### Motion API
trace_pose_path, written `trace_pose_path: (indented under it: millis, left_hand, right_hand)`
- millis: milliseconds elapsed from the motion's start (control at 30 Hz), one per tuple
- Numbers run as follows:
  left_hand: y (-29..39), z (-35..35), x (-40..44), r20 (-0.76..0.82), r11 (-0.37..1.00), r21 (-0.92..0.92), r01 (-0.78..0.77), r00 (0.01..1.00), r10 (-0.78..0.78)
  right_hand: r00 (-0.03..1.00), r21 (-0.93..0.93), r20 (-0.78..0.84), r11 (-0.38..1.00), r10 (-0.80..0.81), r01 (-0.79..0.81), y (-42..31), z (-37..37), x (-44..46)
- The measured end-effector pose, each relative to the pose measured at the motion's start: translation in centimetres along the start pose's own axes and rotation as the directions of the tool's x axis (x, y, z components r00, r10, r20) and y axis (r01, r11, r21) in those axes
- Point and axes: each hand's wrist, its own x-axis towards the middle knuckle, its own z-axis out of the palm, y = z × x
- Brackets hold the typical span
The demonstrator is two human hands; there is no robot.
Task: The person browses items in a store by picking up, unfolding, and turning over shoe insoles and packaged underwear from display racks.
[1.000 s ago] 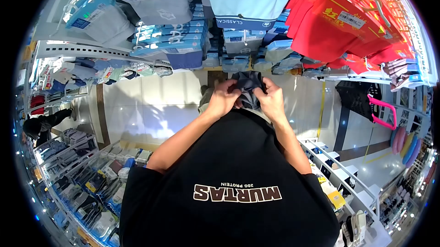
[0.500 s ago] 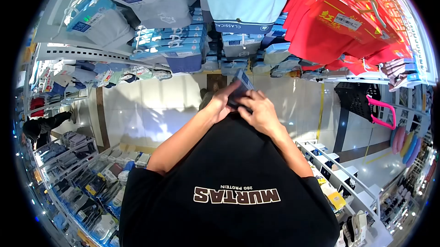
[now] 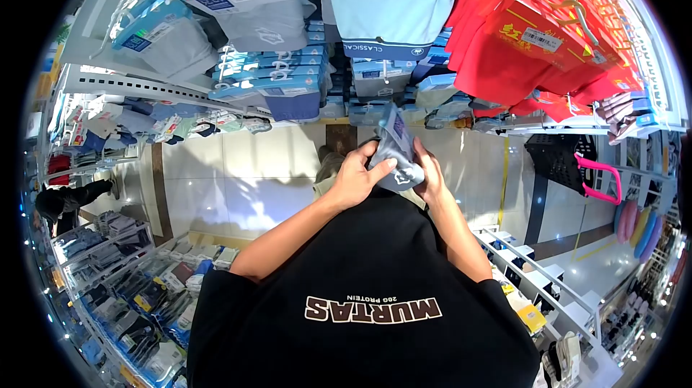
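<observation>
Between my two hands, in front of my chest, is a clear-wrapped pack of grey underwear (image 3: 395,157) with a blue card at its far end. My left hand (image 3: 355,174) grips its left side, the thumb lying across the wrapping. On the opposite edge, my right hand (image 3: 430,174) holds the pack with its fingers wrapped round the side. Similar packs of light-blue and grey underwear (image 3: 393,20) hang on hooks just beyond my hands.
Red packs (image 3: 515,46) hang at the upper right. A black basket with a pink handle (image 3: 598,172) is on the right. Racks of packed goods (image 3: 155,294) stand behind me on the left, and a person in dark clothes (image 3: 72,197) is at the far left.
The pack was dark and blurred between my moving hands; now its grey, clear-wrapped face is turned up. My right hand has shifted from its near end to its right edge.
</observation>
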Motion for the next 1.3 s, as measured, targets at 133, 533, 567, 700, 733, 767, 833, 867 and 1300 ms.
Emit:
trace_pose_path:
  millis: [133,533,567,700,733,767,833,867,1300]
  left_hand:
    - [-0.8,-0.5,-0.1,-0.050,0.997,0.069,-0.028,0.998,0.032]
    - [-8.3,-3.9,3.7,-0.345,0.996,0.092,-0.014,0.938,0.045]
    - [-9.0,-3.9,3.9,-0.374,0.996,0.068,-0.062,0.924,0.082]
    - [-9.9,-4.1,3.5,-0.450,0.977,0.214,0.008,0.889,0.092]
    - [-10.1,-4.3,3.3,-0.419,0.985,0.174,0.006,0.905,0.069]
    - [-10.6,-4.3,3.3,-0.396,0.993,0.117,0.016,0.918,0.032]
    - [-11.8,-4.4,3.2,-0.345,0.999,0.000,0.043,0.938,-0.041]
    - [-11.9,-4.5,2.9,-0.292,0.998,0.003,0.058,0.955,-0.054]
    - [-7.7,-2.6,2.6,-0.074,0.989,0.010,0.150,0.986,-0.149]
  right_hand:
    - [0.984,-0.071,0.020,0.981,-0.178,0.179,-0.9,0.8,1.5]
    - [0.801,-0.505,0.199,0.642,-0.564,0.577,-3.2,3.4,8.1]
    - [0.812,-0.513,0.195,0.649,-0.549,0.562,-3.3,3.4,8.6]
    - [0.851,-0.659,0.141,0.594,-0.506,0.462,-3.5,2.6,9.1]
    - [0.851,-0.724,0.139,0.535,-0.506,0.435,-3.3,1.5,9.7]
    - [0.852,-0.784,0.138,0.470,-0.505,0.406,-3.0,0.4,10.4]
    - [0.772,-0.695,0.086,0.518,-0.630,0.499,-1.8,-0.2,9.3]
    - [0.727,-0.647,0.054,0.531,-0.684,0.547,-1.4,-0.4,9.0]
    - [0.494,-0.597,0.029,0.381,-0.869,0.706,-12.4,-1.4,5.2]
